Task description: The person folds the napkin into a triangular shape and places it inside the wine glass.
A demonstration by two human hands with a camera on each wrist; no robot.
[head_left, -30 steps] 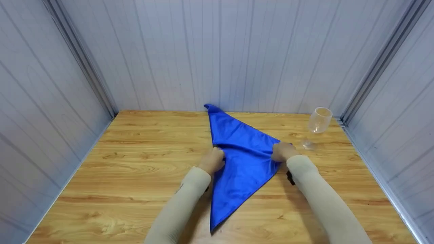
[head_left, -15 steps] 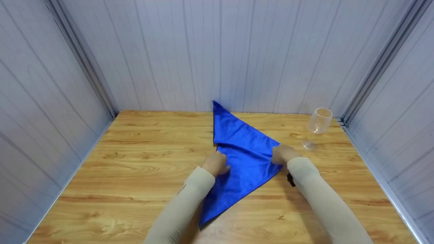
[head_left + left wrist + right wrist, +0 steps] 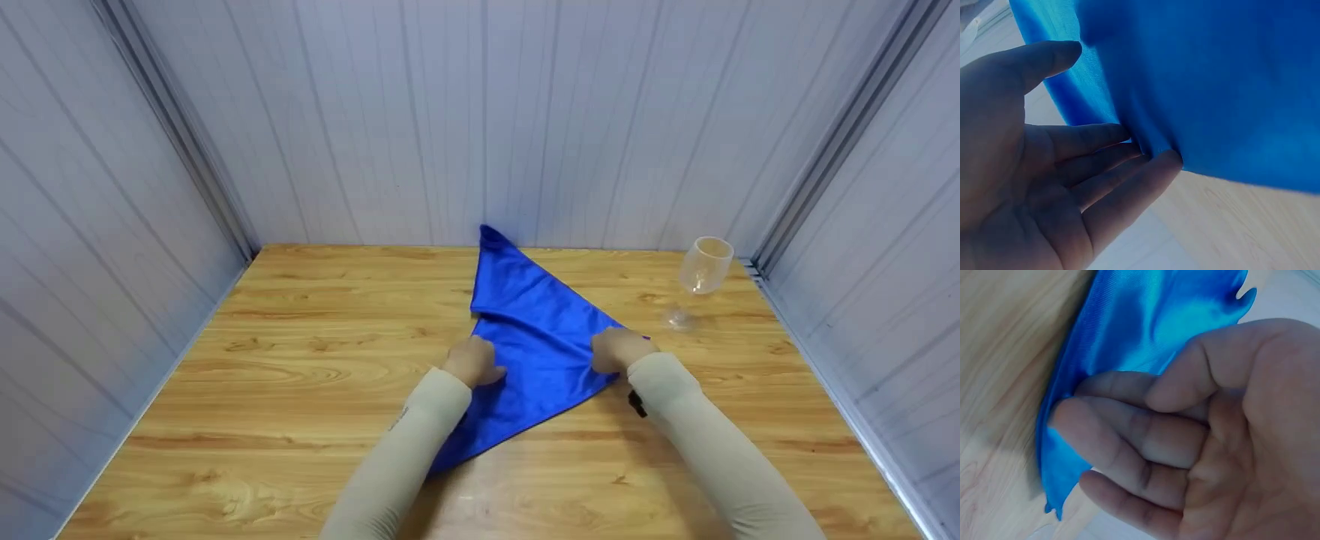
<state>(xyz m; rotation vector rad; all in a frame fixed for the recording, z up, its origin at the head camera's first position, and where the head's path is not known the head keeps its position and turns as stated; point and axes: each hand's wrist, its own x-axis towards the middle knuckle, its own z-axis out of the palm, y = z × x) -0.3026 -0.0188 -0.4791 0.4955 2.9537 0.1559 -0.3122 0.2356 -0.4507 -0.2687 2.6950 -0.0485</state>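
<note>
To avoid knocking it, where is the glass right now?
In the head view, the glass stands at the back right of the table, near the back wall, beyond and rightward of the right hand.

Reaching forward with left arm (image 3: 401,457) and right arm (image 3: 727,442), slanted inward to each other. Holding left hand (image 3: 471,361) with fingers (image 3: 1086,140) nearly straight and thumb (image 3: 1044,62) standing well apart; holding right hand (image 3: 619,349) with fingers (image 3: 1112,450) loosely bent and thumb (image 3: 1188,377) close to forefinger (image 3: 1117,386).

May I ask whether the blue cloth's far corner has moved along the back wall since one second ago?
Yes: the far corner of the blue cloth has shifted to the right, judged against the grooves in the back wall.
</note>
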